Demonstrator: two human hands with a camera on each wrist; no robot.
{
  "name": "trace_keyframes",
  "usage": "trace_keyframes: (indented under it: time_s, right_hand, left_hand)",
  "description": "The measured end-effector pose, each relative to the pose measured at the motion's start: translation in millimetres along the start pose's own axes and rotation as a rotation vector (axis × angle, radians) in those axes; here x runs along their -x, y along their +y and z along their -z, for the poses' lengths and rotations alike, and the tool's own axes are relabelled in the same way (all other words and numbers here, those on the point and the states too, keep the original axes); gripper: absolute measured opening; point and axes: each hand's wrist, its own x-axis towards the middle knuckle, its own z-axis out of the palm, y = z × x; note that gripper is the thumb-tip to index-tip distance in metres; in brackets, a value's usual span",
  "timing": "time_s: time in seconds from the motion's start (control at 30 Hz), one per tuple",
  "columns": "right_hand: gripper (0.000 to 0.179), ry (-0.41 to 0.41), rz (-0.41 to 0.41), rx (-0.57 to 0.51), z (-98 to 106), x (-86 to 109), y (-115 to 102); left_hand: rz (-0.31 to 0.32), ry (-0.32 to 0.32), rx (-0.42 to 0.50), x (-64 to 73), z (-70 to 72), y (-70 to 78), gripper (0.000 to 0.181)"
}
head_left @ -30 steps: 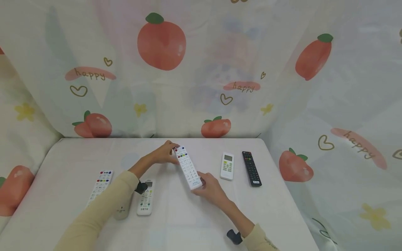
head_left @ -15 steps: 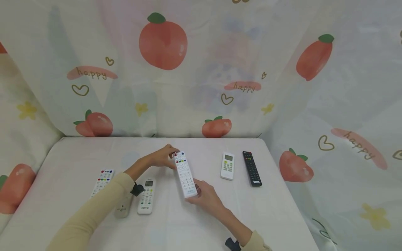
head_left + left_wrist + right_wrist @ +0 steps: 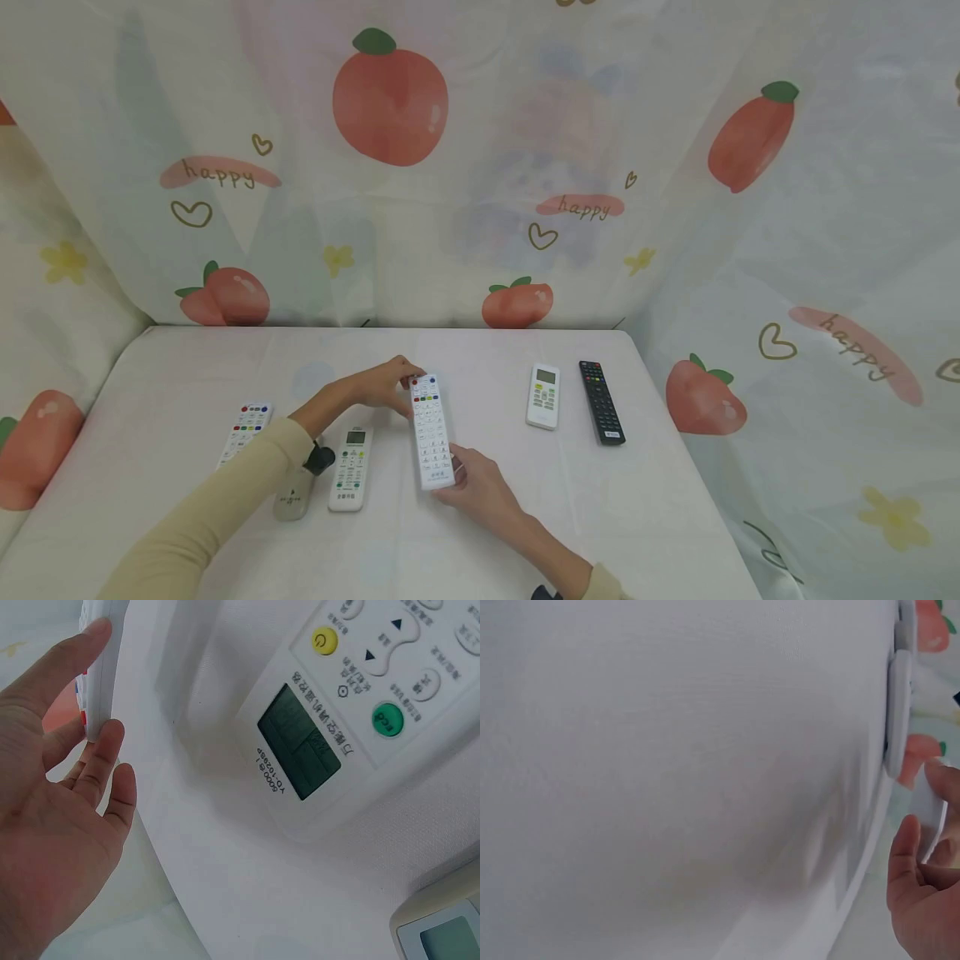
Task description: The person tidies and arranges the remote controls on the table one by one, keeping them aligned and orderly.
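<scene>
A long white remote [image 3: 431,429] with coloured buttons at its far end lies lengthwise near the middle of the white table [image 3: 487,517], held by both hands. My left hand [image 3: 408,385] pinches its far end; in the left wrist view the thumb and fingers [image 3: 105,750] lie on either side of the remote's end [image 3: 101,667]. At the near end, my right hand [image 3: 455,475] grips it from below and the side. The right wrist view shows only the fingers [image 3: 919,892] at the lower right, over bare tablecloth.
Left of the held remote lie a white screen remote [image 3: 350,469], a grey remote [image 3: 292,493] and a white remote with coloured buttons [image 3: 243,429]. To its right are a small white remote [image 3: 543,397] and a black remote [image 3: 600,402]. Fruit-print curtain surrounds the table.
Both hands have carried the long white remote left and toward me. It has turned from a slant to nearly straight along the table.
</scene>
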Motion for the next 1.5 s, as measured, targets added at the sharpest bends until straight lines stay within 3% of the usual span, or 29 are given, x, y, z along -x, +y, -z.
trace_keyframes:
  time_s: [0.43,0.9,1.5]
  right_hand:
    - [0.069,-0.049,-0.034,-0.029,-22.4,5.6,-2.7]
    - [0.068,-0.083,-0.074,-0.014,-35.8,4.5,-6.9]
    - [0.068,-0.08,-0.077,0.025,-43.0,8.5,-9.4]
  left_hand:
    - [0.049,-0.071,-0.048,8.0,-10.1,-9.0,0.081]
    - [0.089,-0.065,-0.049,15.2,-17.2,-18.4,0.08]
    - [0.061,-0.079,-0.083,18.5,-21.9,-18.7,0.08]
